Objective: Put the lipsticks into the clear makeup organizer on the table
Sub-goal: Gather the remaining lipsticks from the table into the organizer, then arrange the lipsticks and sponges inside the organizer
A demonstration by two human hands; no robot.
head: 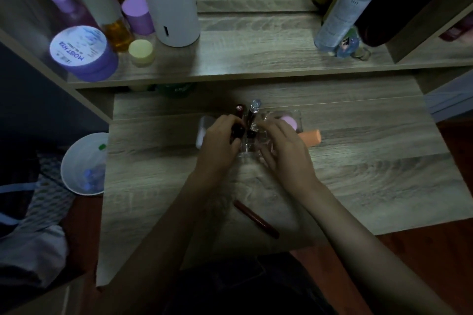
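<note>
The person's left hand (220, 139) is clenched around a dark red lipstick (238, 126), holding it upright with its cap end pointing toward twelve o'clock, right at the left edge of the clear makeup organizer (271, 133). The right hand (284, 146) lies over the organizer with fingers curled on its rim; it appears to steady the box, though whether it actually grips the wall cannot be told in this dim light. A clear-capped lipstick (253, 119) already stands in the organizer, just beside the one being placed. Another dark red lipstick (256, 218) lies flat on the desk (371, 174) at six o'clock from the hands, well apart from the organizer, still to be put away.

The step in hand looks like seating the held lipstick into a slot. To do it well, the person should keep the tube vertical, line its base up over an open compartment next to the standing one, and lower it straight so it does not knock its neighbour over. The right hand is best kept pressing the light organizer down so it cannot slide. The organizer's dividers are hard to make out, so feeling for the slot edge before letting go would be wise.

At three o'clock a pink round puff (289, 121) and an orange sponge (311, 137) sit by the organizer.
</note>
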